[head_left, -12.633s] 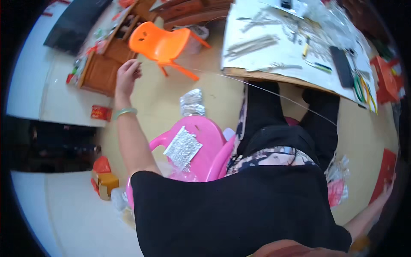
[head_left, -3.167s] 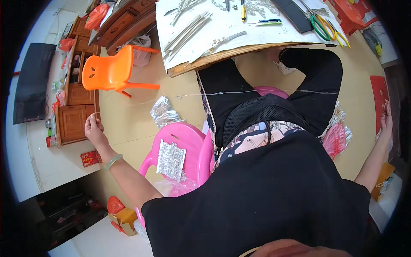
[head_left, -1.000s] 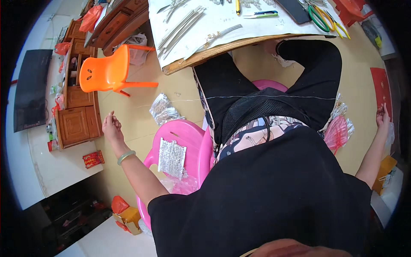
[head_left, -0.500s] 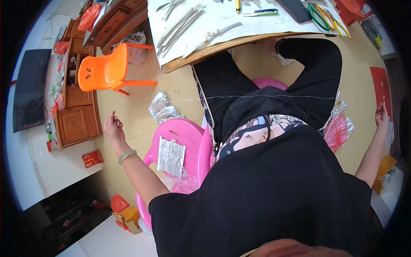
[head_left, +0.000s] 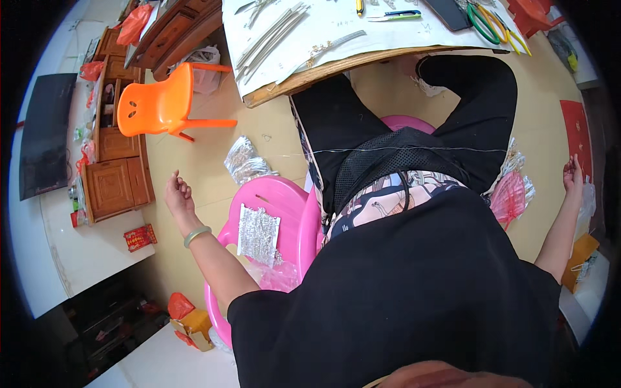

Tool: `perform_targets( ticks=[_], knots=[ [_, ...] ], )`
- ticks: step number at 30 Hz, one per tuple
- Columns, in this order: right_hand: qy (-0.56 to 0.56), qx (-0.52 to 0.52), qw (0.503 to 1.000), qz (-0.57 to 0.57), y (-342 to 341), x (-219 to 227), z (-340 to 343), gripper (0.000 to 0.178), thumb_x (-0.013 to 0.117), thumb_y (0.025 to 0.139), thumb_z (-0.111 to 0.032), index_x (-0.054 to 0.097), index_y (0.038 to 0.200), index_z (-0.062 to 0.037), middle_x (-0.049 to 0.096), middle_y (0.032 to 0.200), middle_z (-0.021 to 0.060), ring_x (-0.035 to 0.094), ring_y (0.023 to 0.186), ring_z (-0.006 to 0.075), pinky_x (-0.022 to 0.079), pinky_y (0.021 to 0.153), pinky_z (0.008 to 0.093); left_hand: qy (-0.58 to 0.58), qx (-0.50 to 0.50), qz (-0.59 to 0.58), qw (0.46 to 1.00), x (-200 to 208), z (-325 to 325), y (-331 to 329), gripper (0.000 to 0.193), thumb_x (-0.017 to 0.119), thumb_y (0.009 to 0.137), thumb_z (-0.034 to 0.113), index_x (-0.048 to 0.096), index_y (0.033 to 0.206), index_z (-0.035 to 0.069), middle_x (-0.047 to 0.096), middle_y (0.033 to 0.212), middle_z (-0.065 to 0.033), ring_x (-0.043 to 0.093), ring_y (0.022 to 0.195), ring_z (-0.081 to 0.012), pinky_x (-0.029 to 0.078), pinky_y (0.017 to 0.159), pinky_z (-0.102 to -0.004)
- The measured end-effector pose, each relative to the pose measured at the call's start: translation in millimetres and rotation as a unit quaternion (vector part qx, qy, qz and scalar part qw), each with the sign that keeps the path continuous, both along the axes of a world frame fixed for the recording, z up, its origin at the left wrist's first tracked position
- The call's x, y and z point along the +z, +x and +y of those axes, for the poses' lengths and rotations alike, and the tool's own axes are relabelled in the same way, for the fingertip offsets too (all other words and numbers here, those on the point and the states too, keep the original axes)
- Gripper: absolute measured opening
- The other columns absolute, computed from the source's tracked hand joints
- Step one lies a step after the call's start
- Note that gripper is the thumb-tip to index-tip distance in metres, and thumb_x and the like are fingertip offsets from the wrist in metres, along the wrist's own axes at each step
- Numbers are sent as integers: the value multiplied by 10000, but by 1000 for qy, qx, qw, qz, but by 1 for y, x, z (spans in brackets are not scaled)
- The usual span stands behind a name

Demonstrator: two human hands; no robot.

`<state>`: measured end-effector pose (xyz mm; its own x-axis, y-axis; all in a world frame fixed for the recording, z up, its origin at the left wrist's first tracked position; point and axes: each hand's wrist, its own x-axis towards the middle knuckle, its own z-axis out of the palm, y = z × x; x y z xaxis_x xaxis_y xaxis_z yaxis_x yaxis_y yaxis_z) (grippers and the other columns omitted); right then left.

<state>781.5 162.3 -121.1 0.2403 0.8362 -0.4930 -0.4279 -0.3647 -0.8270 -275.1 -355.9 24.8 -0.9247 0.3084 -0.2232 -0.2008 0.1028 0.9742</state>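
My left hand point(head_left: 179, 194) is held out to the left over the floor, fingers curled in and a bracelet on its wrist. Far to the right, my right hand point(head_left: 572, 174) is raised with its fingers curled as well. Whatever is pinched in either hand is too small to make out. A thin, pale wire or thread point(head_left: 414, 148) runs across my lap between the two sides; its ends fade from sight before reaching the hands. Beside me on a pink chair point(head_left: 284, 194) lies a white card wound with silvery chain or trim point(head_left: 259, 233).
The table point(head_left: 349, 61) ahead carries thin strips, a dark phone point(head_left: 446, 14), green-handled scissors point(head_left: 482, 26) and pliers. An orange chair point(head_left: 158, 107) stands at left. Bundles of silvery strands point(head_left: 246, 161) lie on the floor, and a pink bag point(head_left: 509, 197) is at my right.
Both hands have come slightly inward, the left one to the right and a little down, the right one to the left. The strand across my lap shows less of its left end.
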Motion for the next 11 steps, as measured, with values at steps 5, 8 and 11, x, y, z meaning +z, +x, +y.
perform_targets(
  ticks=[5, 8, 11],
  knots=[
    [5, 1, 1000, 16, 3, 4, 2, 135, 655, 844, -172, 626, 875, -44, 632, 779, 14, 563, 622, 64, 498, 560, 170, 1, 7, 4, 1000, 3, 4, 1, 232, 544, 887, 150, 553, 1048, -16, 493, 679, 6, 378, 473, -46, 261, 384, -184],
    [25, -5, 999, -28, 5, 11, 3, 133, 645, 852, -180, 626, 891, -54, 632, 800, 17, 563, 632, 62, 494, 558, 165, -10, 0, 16, 1000, 9, 5, 0, 234, 555, 891, 158, 559, 1057, -6, 492, 674, 13, 364, 464, -51, 264, 376, -184],
    [-5, 57, 998, 11, 13, 27, 7, 183, 616, 873, -199, 611, 988, -58, 640, 813, 33, 566, 629, 67, 497, 557, 152, -41, -15, 46, 998, 15, 3, -3, 268, 592, 872, 176, 559, 1061, -10, 505, 690, 10, 371, 473, -51, 280, 379, -191]
  ],
)
